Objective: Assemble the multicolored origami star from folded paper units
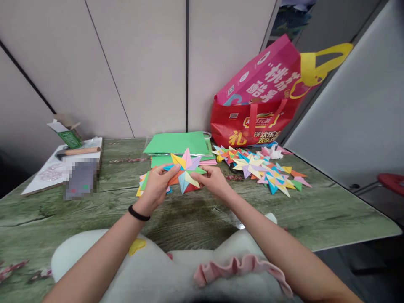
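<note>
A multicoloured folded-paper star (pixel 186 170) is held up over the table between both hands. My left hand (pixel 159 181) pinches its left points, thumb on the near face. On the other side my right hand (pixel 213 179) grips a green point and the pale point below it between thumb and fingers. Behind the left hand lie coloured paper pieces (pixel 143 184), partly hidden by it. A red piece (pixel 193 187) shows just beneath the star. To the right, a pile of finished paper stars (pixel 249 165) spreads over the table.
Green paper sheets (pixel 178 143) lie behind the hands. A red gift bag (pixel 252 120) holding a pink package (pixel 261 75) leans at the back right. At left are a hammer (pixel 78 151) on a white board (pixel 41 170), a small green box (pixel 70 136) and a blurred-out device (pixel 81 179).
</note>
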Tool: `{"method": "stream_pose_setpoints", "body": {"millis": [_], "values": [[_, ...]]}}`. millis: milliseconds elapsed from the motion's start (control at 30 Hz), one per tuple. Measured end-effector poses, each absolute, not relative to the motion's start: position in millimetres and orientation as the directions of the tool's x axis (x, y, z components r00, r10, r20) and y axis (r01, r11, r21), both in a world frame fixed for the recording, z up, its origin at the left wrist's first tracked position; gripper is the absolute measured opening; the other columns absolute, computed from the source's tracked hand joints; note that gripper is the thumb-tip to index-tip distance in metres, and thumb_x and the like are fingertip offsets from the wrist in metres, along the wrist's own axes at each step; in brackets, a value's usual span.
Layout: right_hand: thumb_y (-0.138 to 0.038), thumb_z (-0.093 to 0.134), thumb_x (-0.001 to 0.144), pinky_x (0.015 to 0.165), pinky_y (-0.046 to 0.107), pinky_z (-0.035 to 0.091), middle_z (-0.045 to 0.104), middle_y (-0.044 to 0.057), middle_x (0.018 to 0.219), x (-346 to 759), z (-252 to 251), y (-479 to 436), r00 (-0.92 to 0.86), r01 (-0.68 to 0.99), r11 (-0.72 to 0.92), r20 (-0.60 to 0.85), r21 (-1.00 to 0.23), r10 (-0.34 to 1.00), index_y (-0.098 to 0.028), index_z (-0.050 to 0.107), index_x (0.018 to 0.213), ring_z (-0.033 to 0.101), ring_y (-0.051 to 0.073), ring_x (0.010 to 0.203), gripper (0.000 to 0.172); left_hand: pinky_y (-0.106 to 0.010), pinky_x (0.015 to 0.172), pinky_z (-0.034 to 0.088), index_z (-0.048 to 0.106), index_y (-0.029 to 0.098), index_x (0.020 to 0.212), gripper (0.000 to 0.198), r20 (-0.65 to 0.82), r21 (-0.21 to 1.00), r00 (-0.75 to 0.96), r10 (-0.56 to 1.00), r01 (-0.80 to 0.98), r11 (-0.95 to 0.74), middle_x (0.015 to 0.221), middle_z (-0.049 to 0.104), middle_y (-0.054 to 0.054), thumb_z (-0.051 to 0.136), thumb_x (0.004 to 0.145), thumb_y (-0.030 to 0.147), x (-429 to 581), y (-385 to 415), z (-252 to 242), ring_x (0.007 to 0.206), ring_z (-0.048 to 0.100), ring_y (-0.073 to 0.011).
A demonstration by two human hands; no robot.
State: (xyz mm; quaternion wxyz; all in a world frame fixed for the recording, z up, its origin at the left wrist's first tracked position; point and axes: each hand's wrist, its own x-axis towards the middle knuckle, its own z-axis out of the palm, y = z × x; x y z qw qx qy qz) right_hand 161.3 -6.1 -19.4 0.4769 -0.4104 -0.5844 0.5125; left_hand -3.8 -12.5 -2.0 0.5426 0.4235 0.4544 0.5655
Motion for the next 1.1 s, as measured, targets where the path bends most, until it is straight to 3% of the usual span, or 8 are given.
{"method": "stream_pose_setpoints", "body": {"millis": [300,500,633,833,1100], "values": [[-0.050,0.072,0.058,0.043,0.021,0.035,0.052,-0.004,0.052,159.7,-18.8,-6.0,-0.163,-0.022,0.123,0.125,-0.992,0.979,-0.017,0.059,0.068,0.045,0.009,0.047,0.037,-0.020,0.046,0.042,0.065,0.012,0.060,0.030,-0.004,0.992,-0.006,1.000,-0.127,0.003,0.058,0.064,0.000,0.083,0.050,0.035,-6.0,-12.7,-3.9,0.048,0.054,-0.0092],[-0.056,0.075,0.050,0.043,0.023,0.043,0.041,-0.008,0.045,158.8,-18.9,-5.1,-0.095,-0.092,0.089,0.098,-0.992,0.991,-0.020,0.038,0.051,0.041,0.007,0.044,0.051,-0.024,0.053,0.048,0.071,0.011,0.073,0.036,-0.052,0.995,0.071,0.996,-0.085,0.058,0.070,0.070,-0.007,0.083,0.049,0.034,-5.5,-13.0,-5.1,0.058,0.061,-0.0140],[-0.059,0.075,0.048,0.045,0.024,0.047,0.034,-0.010,0.045,158.0,-18.6,-5.6,-0.112,-0.119,0.067,0.081,-0.991,0.990,-0.021,0.035,0.051,0.040,0.006,0.043,0.055,-0.024,0.053,0.047,0.072,0.011,0.072,0.035,-0.049,0.993,0.063,0.997,-0.104,0.055,0.072,0.072,-0.007,0.083,0.048,0.033,-4.9,-12.8,-5.1,0.057,0.061,-0.0137],[-0.060,0.074,0.050,0.045,0.026,0.049,0.043,-0.008,0.046,159.0,-19.0,-5.8,-0.146,-0.095,0.045,0.059,-0.994,0.987,-0.020,0.041,0.055,0.050,0.010,0.043,0.052,-0.023,0.053,0.047,0.072,0.011,0.071,0.034,-0.045,0.993,0.065,0.997,-0.110,0.052,0.073,0.071,-0.007,0.083,0.048,0.033,-5.2,-12.3,-5.8,0.058,0.061,-0.0130],[-0.059,0.072,0.054,0.039,0.023,0.045,0.044,-0.008,0.043,159.1,-24.0,-2.8,-0.126,-0.064,0.096,0.104,-0.993,0.987,-0.021,0.038,0.055,0.052,0.010,0.040,0.052,-0.023,0.052,0.046,0.068,0.013,0.068,0.034,-0.052,0.991,0.028,0.998,-0.121,0.055,0.072,0.071,-0.005,0.084,0.048,0.035,-3.4,-13.7,-4.4,0.058,0.061,-0.0131]]}}
